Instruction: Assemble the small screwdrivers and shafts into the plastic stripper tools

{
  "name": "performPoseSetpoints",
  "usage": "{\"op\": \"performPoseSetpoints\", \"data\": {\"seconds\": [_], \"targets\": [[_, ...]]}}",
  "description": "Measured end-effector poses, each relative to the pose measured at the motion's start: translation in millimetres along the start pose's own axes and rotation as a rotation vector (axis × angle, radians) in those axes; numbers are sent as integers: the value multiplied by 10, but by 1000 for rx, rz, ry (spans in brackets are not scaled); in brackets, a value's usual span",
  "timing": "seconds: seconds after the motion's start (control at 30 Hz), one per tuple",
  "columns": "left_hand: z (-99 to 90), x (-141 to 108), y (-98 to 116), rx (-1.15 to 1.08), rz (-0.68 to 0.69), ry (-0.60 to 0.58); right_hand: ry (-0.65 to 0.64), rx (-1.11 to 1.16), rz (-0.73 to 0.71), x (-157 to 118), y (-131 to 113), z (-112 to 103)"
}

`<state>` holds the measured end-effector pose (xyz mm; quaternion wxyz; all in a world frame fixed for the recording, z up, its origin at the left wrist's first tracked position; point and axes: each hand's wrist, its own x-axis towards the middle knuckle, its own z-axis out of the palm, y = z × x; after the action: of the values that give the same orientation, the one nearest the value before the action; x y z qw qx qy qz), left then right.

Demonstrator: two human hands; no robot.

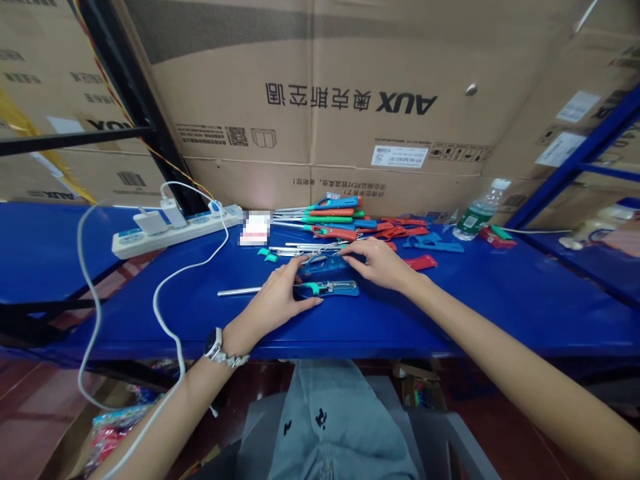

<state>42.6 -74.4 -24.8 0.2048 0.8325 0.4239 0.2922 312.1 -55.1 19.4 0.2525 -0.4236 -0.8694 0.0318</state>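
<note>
Below the blue metal shelf [450,313], an open cardboard carton [409,393] contains small items. On the shelf, the left hand's [277,293] widely parted thumb and fingers straddle an open blue plastic lighter shell [345,291] containing metal and green parts. Beyond, the right hand's [377,261] thumb and forefinger nearly meet at a blue plastic casing [325,265], grip unclear.

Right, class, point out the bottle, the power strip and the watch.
Bottle [473,221], head view: its green label.
Power strip [181,236], head view: its white front side.
Watch [212,340], head view: its dark face.
</note>
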Motion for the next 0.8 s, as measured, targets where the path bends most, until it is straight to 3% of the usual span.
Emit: {"op": "performPoseSetpoints", "data": {"seconds": [0.17, 0.37, 0.6, 0.8], "targets": [[-49, -16, 126, 104, 123, 100, -11, -81, 52, 25, 63, 97], [-57, -10, 179, 194, 144, -28, 89, -82, -24, -81, -123, 123], [-10, 14, 100, 170, 157, -60, -82, -51, -89, -312, -260, 115], [-7, 10, 106, 122, 141, -65, -82, 65, -9, -327, -230, 156]]}}
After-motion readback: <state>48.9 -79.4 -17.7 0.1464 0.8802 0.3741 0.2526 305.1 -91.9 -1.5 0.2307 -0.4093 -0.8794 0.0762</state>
